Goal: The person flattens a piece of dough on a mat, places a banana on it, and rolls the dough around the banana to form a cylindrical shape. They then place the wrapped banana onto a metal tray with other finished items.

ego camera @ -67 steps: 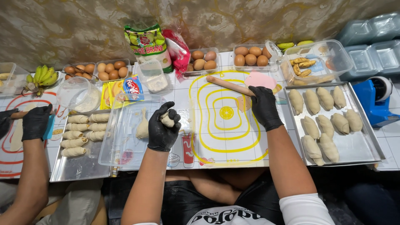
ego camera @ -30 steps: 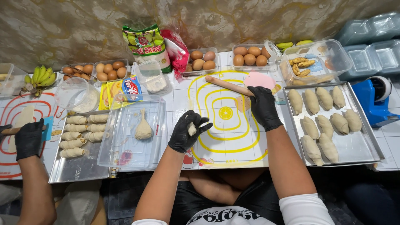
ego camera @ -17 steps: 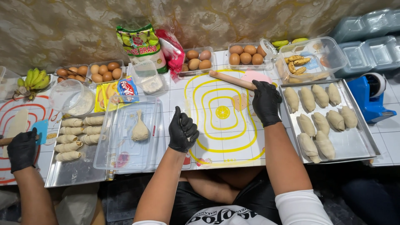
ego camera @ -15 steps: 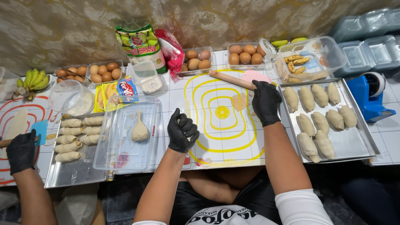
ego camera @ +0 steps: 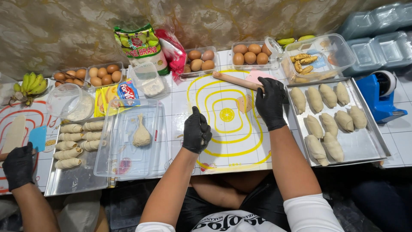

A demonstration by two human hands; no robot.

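A white silicone mat [ego camera: 223, 141] with yellow rings lies in front of me. My left hand [ego camera: 196, 131], in a black glove, rests on the mat's left part as a closed fist; the dough piece it picked up is hidden inside. My right hand [ego camera: 270, 102], also gloved, grips the right end of a wooden rolling pin [ego camera: 235, 80] lying at the mat's far edge. A small flat piece of beige dough [ego camera: 244, 103] sits on the mat just left of my right hand.
A clear plastic box [ego camera: 128, 154] with a dough lump [ego camera: 141, 135] stands to the left, then a steel tray [ego camera: 64, 182] of rolled pastries. Another tray [ego camera: 365, 148] of pastries is at the right. Egg tubs [ego camera: 199, 60], bananas [ego camera: 30, 83], a blue tape dispenser [ego camera: 382, 96] and a co-worker's gloved hand [ego camera: 17, 165] surround the mat.
My left hand carried a dough piece from the clear box to the mat and closed into a fist over it. The co-worker's hand moved nearer the table's front edge.
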